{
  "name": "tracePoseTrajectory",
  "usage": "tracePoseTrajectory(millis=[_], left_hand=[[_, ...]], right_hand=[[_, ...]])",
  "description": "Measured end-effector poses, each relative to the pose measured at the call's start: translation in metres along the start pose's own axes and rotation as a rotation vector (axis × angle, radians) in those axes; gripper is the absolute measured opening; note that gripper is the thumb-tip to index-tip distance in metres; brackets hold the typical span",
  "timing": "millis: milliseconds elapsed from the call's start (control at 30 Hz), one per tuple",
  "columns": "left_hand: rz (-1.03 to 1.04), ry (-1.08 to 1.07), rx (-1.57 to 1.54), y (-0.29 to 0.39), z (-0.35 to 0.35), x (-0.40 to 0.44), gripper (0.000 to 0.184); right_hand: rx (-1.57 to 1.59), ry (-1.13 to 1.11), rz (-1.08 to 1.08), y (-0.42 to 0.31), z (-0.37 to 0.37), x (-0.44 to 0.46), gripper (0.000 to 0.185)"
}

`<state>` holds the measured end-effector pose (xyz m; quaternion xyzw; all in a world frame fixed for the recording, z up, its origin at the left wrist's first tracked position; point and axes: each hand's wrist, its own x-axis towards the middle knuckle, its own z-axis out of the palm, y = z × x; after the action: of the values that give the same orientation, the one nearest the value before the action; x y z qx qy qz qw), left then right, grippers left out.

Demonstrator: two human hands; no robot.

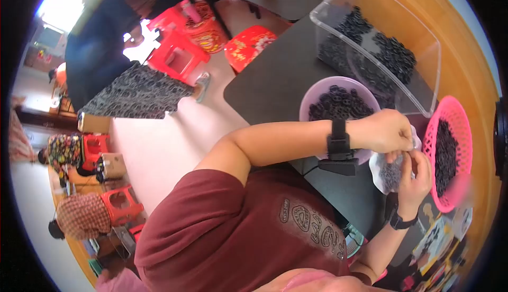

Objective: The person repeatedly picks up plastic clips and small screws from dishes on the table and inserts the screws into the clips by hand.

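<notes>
A small clear plastic bag (389, 174) with dark little pieces in it is between my two hands. My left hand (389, 131), reaching in from the left with a black strap at the wrist, is closed at the bag's gathered top. Pinched fingers of my right hand (415, 178) meet it there, beside the bag. Partly under my left forearm stands a light purple bowl (306, 104) of black rings. Just right of my hands is a pink mesh basket (463, 128) holding black pieces.
A clear plastic bin (431, 75) with black rings stands on the dark table (264, 88). Red stools (177, 54) and a floral-topped stool (248, 46) are beyond. A person in dark clothes (98, 48) is at upper left; two people sit at far left.
</notes>
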<state>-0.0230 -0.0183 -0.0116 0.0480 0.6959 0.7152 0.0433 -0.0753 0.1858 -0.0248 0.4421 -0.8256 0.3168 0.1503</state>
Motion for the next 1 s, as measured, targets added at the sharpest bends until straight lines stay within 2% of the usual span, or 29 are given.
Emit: tracePoseTrajectory(millis=[100,233,333,500,700,1000], left_hand=[[-0.002,0.005,-0.002,-0.004,-0.001,0.001,0.015],[0.013,-0.025,0.039,-0.008,-0.004,-0.001,0.016],[-0.012,0.004,-0.053,-0.018,-0.005,0.004,0.020],[-0.052,0.046,-0.098,-0.006,-0.006,-0.011,0.021],[-0.071,0.078,-0.119,0.005,0.002,-0.016,0.019],[-0.009,0.030,-0.226,0.000,0.015,-0.020,0.019]], right_hand=[[0.189,-0.038,0.204,0.005,0.002,-0.008,0.011],[0.296,-0.010,0.251,0.004,0.004,-0.011,0.007],[0.287,0.034,0.272,-0.003,0.003,-0.002,0.007],[0.780,0.064,0.532,-0.019,0.002,-0.005,0.011],[1.107,0.128,0.510,-0.029,0.004,-0.005,0.015],[1.256,0.210,0.466,-0.034,0.011,-0.008,0.015]])
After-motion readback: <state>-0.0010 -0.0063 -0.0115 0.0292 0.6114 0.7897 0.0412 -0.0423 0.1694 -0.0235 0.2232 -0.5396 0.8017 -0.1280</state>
